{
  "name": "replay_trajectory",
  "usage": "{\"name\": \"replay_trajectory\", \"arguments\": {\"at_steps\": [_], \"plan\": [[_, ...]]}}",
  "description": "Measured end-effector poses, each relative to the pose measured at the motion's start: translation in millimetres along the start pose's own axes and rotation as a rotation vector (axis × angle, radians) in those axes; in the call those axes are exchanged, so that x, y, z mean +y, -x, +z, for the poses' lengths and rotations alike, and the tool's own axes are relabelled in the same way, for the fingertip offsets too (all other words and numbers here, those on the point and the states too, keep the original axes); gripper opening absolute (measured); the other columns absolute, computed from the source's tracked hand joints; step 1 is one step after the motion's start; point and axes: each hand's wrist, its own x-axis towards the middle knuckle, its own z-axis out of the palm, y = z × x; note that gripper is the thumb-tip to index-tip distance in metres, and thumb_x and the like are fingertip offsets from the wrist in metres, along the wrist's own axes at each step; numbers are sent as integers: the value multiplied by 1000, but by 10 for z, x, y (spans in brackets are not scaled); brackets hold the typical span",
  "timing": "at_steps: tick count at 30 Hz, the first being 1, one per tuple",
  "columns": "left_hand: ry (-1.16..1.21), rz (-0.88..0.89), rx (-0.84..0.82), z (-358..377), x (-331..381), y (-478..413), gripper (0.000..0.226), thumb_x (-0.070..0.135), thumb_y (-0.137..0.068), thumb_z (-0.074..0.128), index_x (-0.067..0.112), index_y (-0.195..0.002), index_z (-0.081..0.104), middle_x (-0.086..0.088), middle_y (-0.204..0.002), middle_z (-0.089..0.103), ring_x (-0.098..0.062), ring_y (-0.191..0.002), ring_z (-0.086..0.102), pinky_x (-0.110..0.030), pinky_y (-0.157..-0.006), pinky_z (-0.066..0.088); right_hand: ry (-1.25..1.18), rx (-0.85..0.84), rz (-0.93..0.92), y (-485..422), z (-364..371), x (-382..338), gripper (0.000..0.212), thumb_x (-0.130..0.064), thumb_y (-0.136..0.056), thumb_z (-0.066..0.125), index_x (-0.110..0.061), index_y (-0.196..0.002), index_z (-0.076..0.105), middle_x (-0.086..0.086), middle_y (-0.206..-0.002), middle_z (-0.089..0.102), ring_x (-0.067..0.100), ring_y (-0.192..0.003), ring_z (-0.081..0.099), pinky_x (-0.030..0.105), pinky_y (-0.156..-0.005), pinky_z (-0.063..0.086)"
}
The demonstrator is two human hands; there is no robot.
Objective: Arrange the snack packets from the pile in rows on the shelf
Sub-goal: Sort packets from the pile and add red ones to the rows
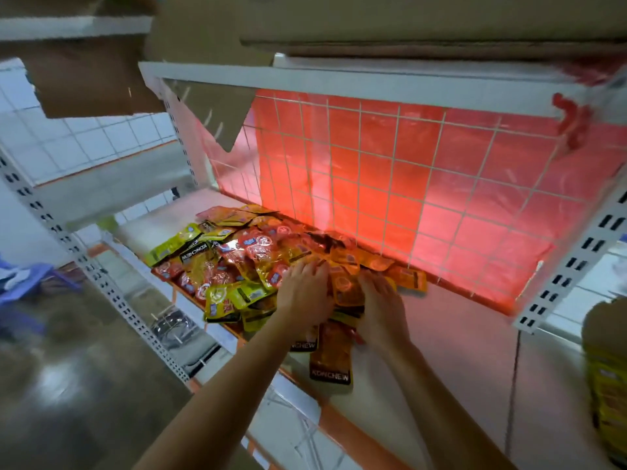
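Shelving fills the view: a white shelf (458,351) runs from lower centre to the right, most of its surface bare and tinted pink by the red sheet (424,212) glowing behind a white wire grid (392,171) at the back. Above it sits a second white shelf (339,83) loaded with cardboard boxes (407,18), one flap hanging down over the grid's left corner. Slotted white uprights stand at both sides, the left upright (101,279) slanting across a glossy floor (68,385), the right upright (576,259) beside a blurred stack of yellow packets (607,395) at the frame's edge. The pile (237,256) of snack packets lies on the left part of the shelf, reaching back to the grid, a loose heap of yellow, red and orange pouches, some showing a black band printed KONCHEW. At its near side a few orange packets (334,351) overlap in a line that runs toward the shelf's front edge, the nearest lying flat with its black band forward. Both bare forearms reach in from below. The left hand (305,293) lies palm down on the pile, fingers fairly straight and spread over the pouches, just left of the orange ones. The right hand (381,307) rests against their right side, fingers bent over their top end; whether it actually grips them cannot be told.
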Motion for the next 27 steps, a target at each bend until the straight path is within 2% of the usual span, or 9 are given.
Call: {"name": "replay_trajectory", "arguments": {"at_steps": [2, 4, 10, 13, 15, 17, 20, 23, 27], "plan": [[-54, 6, -67, -29, -36, -32, 62, 41, -83, 53, 22, -141, 40, -4, -147, 40, -29, -134, 35, -44, -104, 34, 47, -43, 68, -21, 85, -20, 75, -19, -66, 77, -13, -136, 49, 9, -138, 50, 31, -128, 44, 40, -104, 37], [-78, 18, -88, -66, -38, -45, 60, 42, -83, 53, 26, -139, 41, -2, -144, 41, -32, -128, 39, -46, -99, 34, 45, -2, 139, -4, 108, -36, 66, -21, -67, 76, -19, -129, 54, 6, -130, 57, 30, -121, 49, 39, -98, 41], [-8, 120, 5, -136, -48, -19, 46, 40, -85, 49, 35, -131, 52, 0, -122, 61, -29, -113, 52, -41, -91, 40, -53, 117, 222, 117, 14, 2, 45, -13, -81, 52, -29, -123, 59, -1, -127, 60, 31, -114, 54, 40, -88, 45], [259, 219, 174, -203, -67, -21, 28, 23, -84, 54, 28, -106, 71, 2, -97, 71, -20, -88, 64, -29, -71, 48, -190, 215, 271, 190, -50, 18, 34, -19, -87, 45, -24, -117, 60, 6, -107, 69, 34, -96, 63, 38, -81, 50], [519, 247, 194, -243, -32, -20, 23, 7, -82, 57, 20, -89, 75, 3, -83, 72, -12, -66, 60, -24, -61, 43, -252, 243, 310, 239, -143, -3, 23, -14, -93, 51, -12, -113, 61, 13, -98, 70, 35, -92, 63, 33, -74, 44], [692, 265, 235, -260, 38, -25, 19, 4, -79, 58, 15, -75, 73, 6, -70, 68, -5, -53, 52, -20, -57, 39, -335, 280, 322, 314, -236, -45, 9, -13, -93, 55, -9, -98, 61, 13, -85, 68, 34, -85, 64, 32, -65, 35], [676, 322, 132, -207, 166, -36, 18, 3, -77, 57, 12, -76, 72, 2, -78, 71, -5, -72, 60, -8, -63, 39, -411, 297, 349, 438, -285, -149, 10, -14, -93, 55, -8, -100, 61, 10, -85, 65, 32, -87, 62, 26, -62, 27], [474, 434, -24, -51, 236, -10, 31, 18, -73, 54, 13, -98, 71, -6, -101, 71, -22, -98, 63, -27, -82, 45, -463, 305, 403, 557, -254, -179, 15, -12, -92, 55, -8, -106, 61, 9, -91, 67, 30, -92, 61, 25, -64, 29], [271, 513, 12, 63, 268, 31, 37, 33, -80, 63, 19, -114, 64, -3, -118, 62, -25, -113, 55, -31, -91, 41, -514, 316, 548, 714, -277, -99, 14, -12, -90, 53, -6, -102, 58, 8, -89, 62, 28, -88, 58, 30, -65, 37]]}}
